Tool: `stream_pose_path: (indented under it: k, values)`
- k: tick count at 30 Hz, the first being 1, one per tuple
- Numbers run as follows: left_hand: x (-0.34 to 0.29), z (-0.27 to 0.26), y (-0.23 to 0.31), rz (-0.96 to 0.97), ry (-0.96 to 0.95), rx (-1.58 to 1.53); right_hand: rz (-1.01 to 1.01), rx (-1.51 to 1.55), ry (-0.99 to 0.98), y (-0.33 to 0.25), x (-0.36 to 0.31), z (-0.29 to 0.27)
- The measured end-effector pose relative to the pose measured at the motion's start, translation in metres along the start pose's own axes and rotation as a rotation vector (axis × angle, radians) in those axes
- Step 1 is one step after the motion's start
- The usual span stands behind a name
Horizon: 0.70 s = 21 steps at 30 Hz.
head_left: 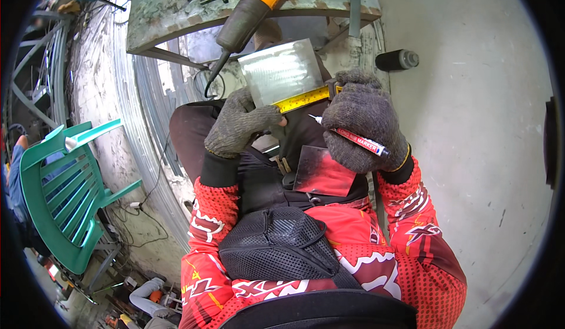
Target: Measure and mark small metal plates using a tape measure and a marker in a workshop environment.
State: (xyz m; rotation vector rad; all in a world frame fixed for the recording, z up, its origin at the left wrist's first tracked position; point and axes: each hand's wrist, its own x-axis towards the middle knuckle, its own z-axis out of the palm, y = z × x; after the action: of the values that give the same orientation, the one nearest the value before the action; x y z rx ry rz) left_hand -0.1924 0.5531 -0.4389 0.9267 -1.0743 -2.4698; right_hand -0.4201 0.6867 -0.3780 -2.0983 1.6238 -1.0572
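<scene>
My left hand [238, 126], in a dark grey knitted glove, grips the lower left edge of a shiny square metal plate [279, 67]. Along the plate's lower edge runs the yellow blade of a tape measure [303, 100], its left end at my left fingers. The gloved right hand [365, 117] is closed round the tape measure's case, which is mostly hidden. Also in that hand is a red and white marker [359, 141], its thin white tip pointing left, apart from the plate. A second metal sheet [326, 171] rests on my lap, reflecting my red shirt.
Ahead stands a worn metal table [176, 20], with an orange and black power tool [247, 17] reaching over its near edge, cord hanging. A dark cylinder [397, 60] lies on the floor to the right. Long metal bars [154, 102] and a green plastic chair [67, 194] are left.
</scene>
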Motion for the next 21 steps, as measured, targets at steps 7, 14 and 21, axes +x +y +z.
stream_pose_path:
  k: [7, 14, 21]
  values:
    - [0.003, -0.011, -0.001, -0.026, -0.032, 0.101, 0.224, 0.521, 0.253, 0.007, -0.024, 0.009]
    - [0.005, -0.013, -0.005, -0.004, -0.044, 0.128, 0.118, 0.415, 0.233, 0.015, -0.023, 0.006]
    - [0.004, -0.014, -0.008, -0.002, -0.064, 0.048, -0.041, 0.157, 0.162, 0.021, -0.011, 0.003]
